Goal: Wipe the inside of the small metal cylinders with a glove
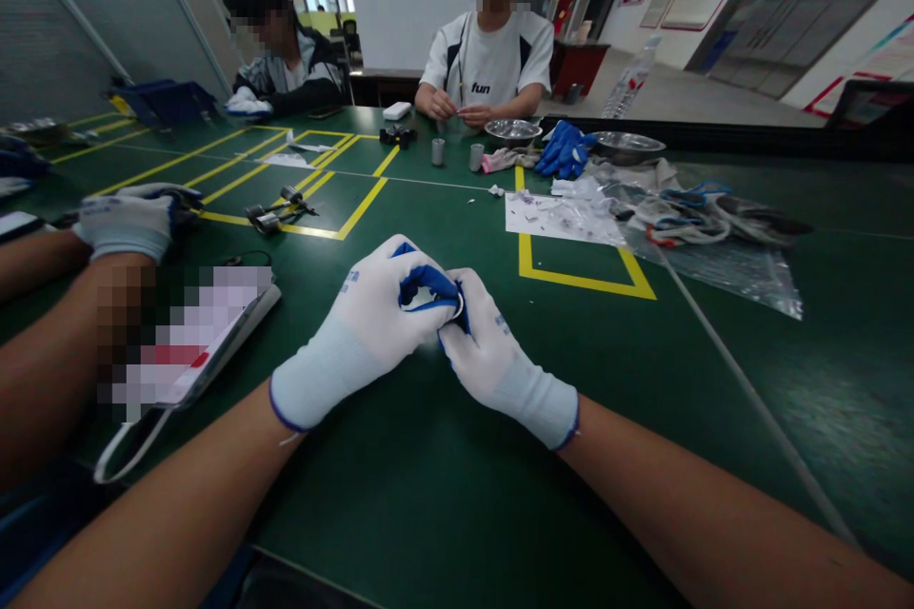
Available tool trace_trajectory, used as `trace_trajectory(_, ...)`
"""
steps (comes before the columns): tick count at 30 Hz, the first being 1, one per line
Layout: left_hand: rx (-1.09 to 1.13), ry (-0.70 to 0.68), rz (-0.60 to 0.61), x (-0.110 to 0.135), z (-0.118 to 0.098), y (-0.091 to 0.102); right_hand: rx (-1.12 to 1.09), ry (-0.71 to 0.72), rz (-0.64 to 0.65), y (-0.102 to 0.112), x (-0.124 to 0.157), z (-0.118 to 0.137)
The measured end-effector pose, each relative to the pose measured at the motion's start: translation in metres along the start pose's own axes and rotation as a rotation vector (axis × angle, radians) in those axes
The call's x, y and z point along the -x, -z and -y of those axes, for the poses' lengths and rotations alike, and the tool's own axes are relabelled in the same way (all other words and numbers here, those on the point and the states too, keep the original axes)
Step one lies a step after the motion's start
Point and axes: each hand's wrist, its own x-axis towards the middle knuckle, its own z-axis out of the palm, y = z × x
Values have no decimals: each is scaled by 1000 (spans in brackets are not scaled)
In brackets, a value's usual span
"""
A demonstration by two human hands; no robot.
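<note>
My left hand [389, 309] and my right hand [492, 347], both in white gloves with blue-coated palms, meet above the green table [400, 495]. Their fingers are closed together around a small ring-like piece [460, 306]. Only a thin, pale, curved edge of it shows; the gloved fingertips cover the rest. Beyond my left hand, metal pistons with rods [275, 212] lie on the table.
Two metal cylinders [438, 152] stand farther back, near steel bowls [512, 130] and blue gloves [564, 150]. Paper [557, 217] and a plastic bag [757, 271] lie right. A co-worker's gloved hand [129, 224] and a badge-like pouch [207, 343] are left. Two people sit opposite.
</note>
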Motion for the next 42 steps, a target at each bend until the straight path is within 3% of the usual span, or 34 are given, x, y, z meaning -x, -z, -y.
trace_trajectory(6,339,272,100,-6,5,-3,83,52,-19,-2,0,0)
trace_trajectory(14,525,404,158,-8,11,-5,175,79,-29,-4,2,-1)
trace_trajectory(32,610,408,159,-6,17,-11,66,9,20,0,-1,3)
trace_trajectory(42,335,325,75,-5,7,-10,39,10,0,-1,-2,0)
